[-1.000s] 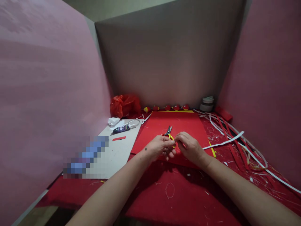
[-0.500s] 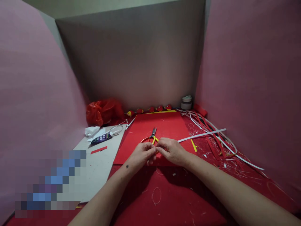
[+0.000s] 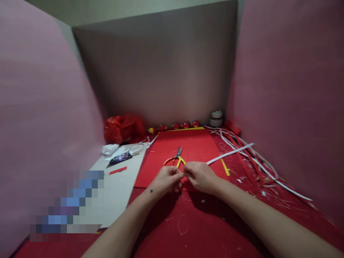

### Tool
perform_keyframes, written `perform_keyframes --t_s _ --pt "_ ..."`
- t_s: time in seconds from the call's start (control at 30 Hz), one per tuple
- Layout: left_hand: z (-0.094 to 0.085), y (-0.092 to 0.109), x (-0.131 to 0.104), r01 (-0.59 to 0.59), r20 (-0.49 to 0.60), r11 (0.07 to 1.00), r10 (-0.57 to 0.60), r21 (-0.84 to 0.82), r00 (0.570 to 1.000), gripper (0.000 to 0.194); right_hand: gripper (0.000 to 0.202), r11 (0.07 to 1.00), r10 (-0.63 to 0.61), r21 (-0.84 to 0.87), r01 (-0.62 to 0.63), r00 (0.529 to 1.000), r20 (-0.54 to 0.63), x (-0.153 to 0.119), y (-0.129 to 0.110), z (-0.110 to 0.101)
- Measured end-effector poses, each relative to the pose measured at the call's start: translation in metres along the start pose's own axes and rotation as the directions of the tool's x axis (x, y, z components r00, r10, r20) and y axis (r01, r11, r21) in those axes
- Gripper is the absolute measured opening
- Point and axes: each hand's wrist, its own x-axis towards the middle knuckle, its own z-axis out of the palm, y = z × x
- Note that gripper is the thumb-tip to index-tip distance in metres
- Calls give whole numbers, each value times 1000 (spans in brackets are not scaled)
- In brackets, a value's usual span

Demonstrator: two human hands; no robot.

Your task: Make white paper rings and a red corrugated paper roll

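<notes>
left hand point(image 3: 166, 178) | right hand point(image 3: 200, 176) | fingertips touching; scissors point(image 3: 176, 158) just beyond

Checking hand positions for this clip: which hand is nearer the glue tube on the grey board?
Left. The left hand is just right of the board, with the glue tube further to its left; the right hand lies beyond it, further right.

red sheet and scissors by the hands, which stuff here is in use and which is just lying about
In use:
left hand and right hand, fingertips pinched together on something too small to make out
red sheet under them
scissors just beyond

Lying about:
glue tube
red bag
tape roll
paper strips
grey board
</notes>
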Motion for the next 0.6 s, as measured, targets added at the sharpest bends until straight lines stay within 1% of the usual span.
perform_keyframes --t_s 0.17,0.27,0.33,0.43,0.53,0.6 --pt "4 -3 -1 53 9 998 -53 -32 999 20 16 998 -18 58 17 1000 13 -3 4 3" --pt "3 -10 4 76 15 995 -75 -57 997 18 17 998 53 38 -57 992 114 -2 10 7" --pt "2 -12 5 73 38 995 -71 -63 997 18 17 996 75 33 -80 987 143 -3 13 10" --pt "0 -13 5 59 72 996 -55 -63 996 16 19 994 96 32 -102 983 154 -4 16 12" --pt "1 -13 4 54 80 997 -49 -59 996 13 18 993 109 39 -115 983 147 -4 18 14" --pt "3 -13 3 36 62 999 -35 -2 997 12 16 992 111 41 -119 982 152 -5 18 16"
